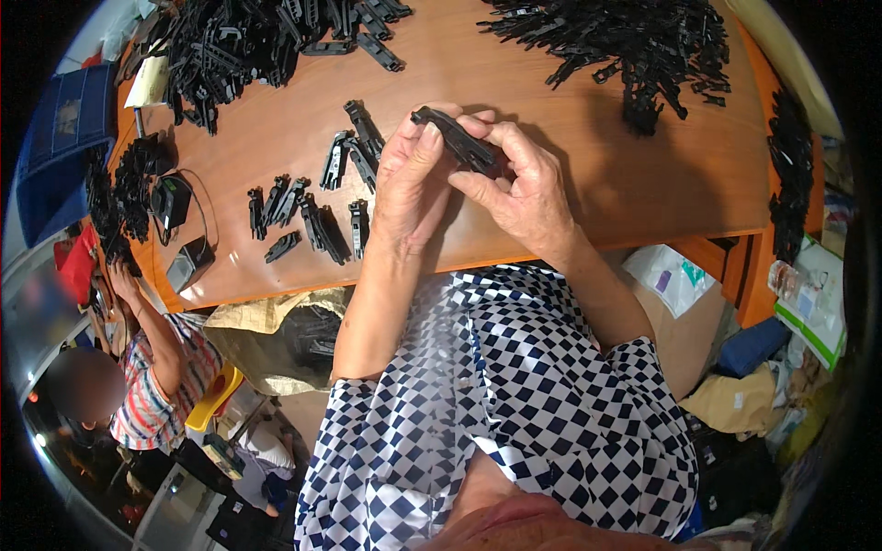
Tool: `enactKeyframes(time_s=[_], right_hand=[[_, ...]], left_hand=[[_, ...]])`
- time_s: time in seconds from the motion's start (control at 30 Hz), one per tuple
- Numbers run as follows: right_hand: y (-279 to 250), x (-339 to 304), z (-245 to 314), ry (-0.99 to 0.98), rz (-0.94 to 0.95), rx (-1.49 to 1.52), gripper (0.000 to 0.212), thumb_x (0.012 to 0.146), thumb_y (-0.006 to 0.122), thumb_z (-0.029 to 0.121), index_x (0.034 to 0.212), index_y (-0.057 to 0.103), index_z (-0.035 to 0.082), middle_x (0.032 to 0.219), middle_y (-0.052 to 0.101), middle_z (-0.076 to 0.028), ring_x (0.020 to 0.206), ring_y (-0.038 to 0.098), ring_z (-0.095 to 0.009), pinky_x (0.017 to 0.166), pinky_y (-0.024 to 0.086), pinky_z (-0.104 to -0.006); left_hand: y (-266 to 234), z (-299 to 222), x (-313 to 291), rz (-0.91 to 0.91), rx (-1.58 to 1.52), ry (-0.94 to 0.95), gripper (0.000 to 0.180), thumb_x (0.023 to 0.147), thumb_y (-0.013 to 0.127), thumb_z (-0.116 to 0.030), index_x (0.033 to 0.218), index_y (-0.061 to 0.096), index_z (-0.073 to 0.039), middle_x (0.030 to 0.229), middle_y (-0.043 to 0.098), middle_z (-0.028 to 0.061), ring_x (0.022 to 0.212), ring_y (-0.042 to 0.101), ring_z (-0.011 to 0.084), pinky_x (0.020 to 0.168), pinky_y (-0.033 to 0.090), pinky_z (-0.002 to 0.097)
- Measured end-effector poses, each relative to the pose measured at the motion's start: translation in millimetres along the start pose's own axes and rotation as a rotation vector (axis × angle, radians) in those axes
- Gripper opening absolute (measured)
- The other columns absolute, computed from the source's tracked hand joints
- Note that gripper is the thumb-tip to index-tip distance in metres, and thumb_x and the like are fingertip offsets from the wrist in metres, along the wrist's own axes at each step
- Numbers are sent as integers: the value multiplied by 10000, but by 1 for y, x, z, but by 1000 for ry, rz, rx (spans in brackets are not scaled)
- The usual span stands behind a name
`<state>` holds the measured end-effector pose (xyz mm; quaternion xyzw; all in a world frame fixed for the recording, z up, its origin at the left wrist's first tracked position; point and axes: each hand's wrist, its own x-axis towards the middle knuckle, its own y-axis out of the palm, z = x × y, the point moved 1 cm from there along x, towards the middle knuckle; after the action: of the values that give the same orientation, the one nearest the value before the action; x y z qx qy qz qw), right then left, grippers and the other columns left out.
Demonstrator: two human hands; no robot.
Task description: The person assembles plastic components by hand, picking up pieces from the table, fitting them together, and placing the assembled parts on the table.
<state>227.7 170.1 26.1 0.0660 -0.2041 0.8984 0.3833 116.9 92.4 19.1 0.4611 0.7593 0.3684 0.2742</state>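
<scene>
Above the near part of the wooden table (588, 202), both my hands grip one long black plastic part (457, 140). My left hand (409, 179) is closed on its left end, with the thumb lying along it. At the other end, the fingers and thumb of my right hand (525, 184) pinch it. The part tilts down toward the right. To the left of my left hand lie several similar black parts, among them a single piece (358, 228) close to my wrist and a small cluster (322, 228) beside it.
Large heaps of black parts stand at the far left (230, 55) and far right (634, 46). Small black boxes with a cable (172, 202) sit at the left edge. An open sack (248, 317) hangs below the table's front edge. Another person (170, 376) works at the left.
</scene>
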Motion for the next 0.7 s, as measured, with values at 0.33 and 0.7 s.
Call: enactKeyframes(time_s=[0.33, 0.7], right_hand=[[-58, 26, -27, -290, 44, -645, 309, 773, 681, 22, 1068, 592, 45, 958, 610, -65, 751, 608, -195, 648, 502, -289], [-87, 80, -43, -577, 255, -1252, 202, 718, 592, 53, 918, 583, 80, 922, 517, -35, 830, 541, -193, 669, 479, -279]], left_hand=[[-9, -25, -6, 78, 245, -119, 377, 948, 539, -204, 1272, 437, -40, 1021, 629, 175, 1001, 602, 262, 866, 484, 352], [-89, -125, 74, -139, 2224, 489, 257, 855, 551, -123, 1104, 607, -91, 950, 586, 141, 888, 580, 340, 771, 475, 431]])
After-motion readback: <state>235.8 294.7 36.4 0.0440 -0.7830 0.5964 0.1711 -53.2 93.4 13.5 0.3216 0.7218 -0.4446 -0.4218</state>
